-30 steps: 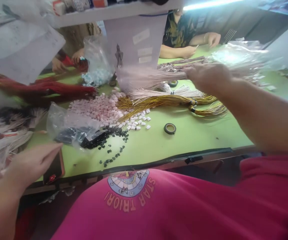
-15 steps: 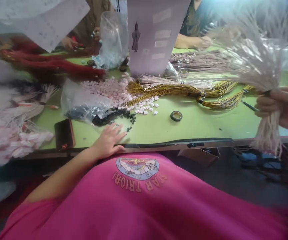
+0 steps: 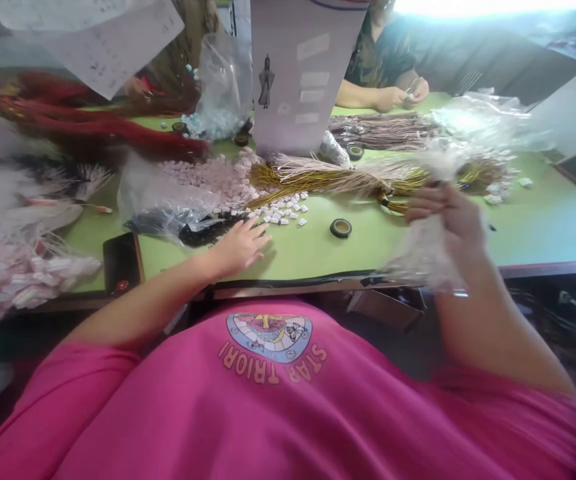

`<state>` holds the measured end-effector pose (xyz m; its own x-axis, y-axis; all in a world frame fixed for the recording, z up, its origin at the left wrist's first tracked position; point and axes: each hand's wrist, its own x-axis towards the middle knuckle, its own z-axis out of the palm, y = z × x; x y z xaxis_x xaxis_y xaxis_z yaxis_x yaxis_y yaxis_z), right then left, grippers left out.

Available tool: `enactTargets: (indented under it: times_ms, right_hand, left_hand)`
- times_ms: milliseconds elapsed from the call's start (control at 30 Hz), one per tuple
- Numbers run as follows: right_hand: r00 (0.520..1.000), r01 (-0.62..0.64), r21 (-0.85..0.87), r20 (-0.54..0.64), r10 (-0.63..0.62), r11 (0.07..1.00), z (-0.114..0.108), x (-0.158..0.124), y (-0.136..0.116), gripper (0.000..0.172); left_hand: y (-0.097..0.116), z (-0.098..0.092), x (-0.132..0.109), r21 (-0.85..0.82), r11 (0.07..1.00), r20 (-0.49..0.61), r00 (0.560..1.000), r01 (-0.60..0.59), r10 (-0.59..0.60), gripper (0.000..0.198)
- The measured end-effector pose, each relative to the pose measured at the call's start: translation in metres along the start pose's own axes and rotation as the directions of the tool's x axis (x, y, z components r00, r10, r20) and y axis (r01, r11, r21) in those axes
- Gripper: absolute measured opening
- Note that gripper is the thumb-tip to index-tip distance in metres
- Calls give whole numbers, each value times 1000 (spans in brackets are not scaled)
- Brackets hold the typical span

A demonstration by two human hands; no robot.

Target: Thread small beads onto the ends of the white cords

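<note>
My right hand [image 3: 455,217] is wrapped round a bundle of pale strands [image 3: 421,250], held up over the table's right part; its ends are blurred. My left hand [image 3: 241,247] has its fingers spread, palm down, close to the small black pieces [image 3: 205,230] and holds nothing. Beyond it lie many white and pale pink pieces [image 3: 218,177]. Yellow wires [image 3: 313,181] and pale wires run across the middle of the table, partly behind the held bundle. A roll of black tape [image 3: 341,228] lies between my hands.
A phone [image 3: 122,262] and a clear plastic bag [image 3: 155,190] are at the left, beside a pink-white heap [image 3: 28,270]. Red strands [image 3: 108,127] lie behind. A printed board [image 3: 303,80] stands at the back. Across the table are another person's hands [image 3: 403,95].
My right hand has swung left and inward with the pale bundle, which now hangs lower. My left hand has moved slightly right and forward, off the table's front edge.
</note>
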<state>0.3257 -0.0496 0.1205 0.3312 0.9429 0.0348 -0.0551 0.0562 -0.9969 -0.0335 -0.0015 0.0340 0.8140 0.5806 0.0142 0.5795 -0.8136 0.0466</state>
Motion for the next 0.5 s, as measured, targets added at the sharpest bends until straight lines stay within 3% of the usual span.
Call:
enactTargets:
  times_ms: [67,100,200,267,400,500]
  right_hand:
    - [989,-121,90,93,112,989,3,6,-2,20]
    - [980,-173,232,139,143,957,6,7,-2,22]
    - [968,-201,470,228,102,860,16,7,-2,35]
    - [951,-257,504,281,124,825,21,6,0,29]
    - [934,-298,478,323,150,826,21,6,7,21]
    - [930,-307,439,328,167,844,15,8,14,15]
  left_hand:
    - [-7,-12,30,-37,998,-99,994,-59,55,42]
    - [-12,-18,48,-75,996,-156,987,-54,42,40]
    - [-38,-28,109,-194,980,-324,940,42,-105,38]
    - [-60,-32,152,-289,949,-407,880,129,-243,39]
    - [-94,-33,225,-459,854,-408,796,245,-447,48]
    - [-106,-27,259,-535,802,-326,811,266,-486,47]
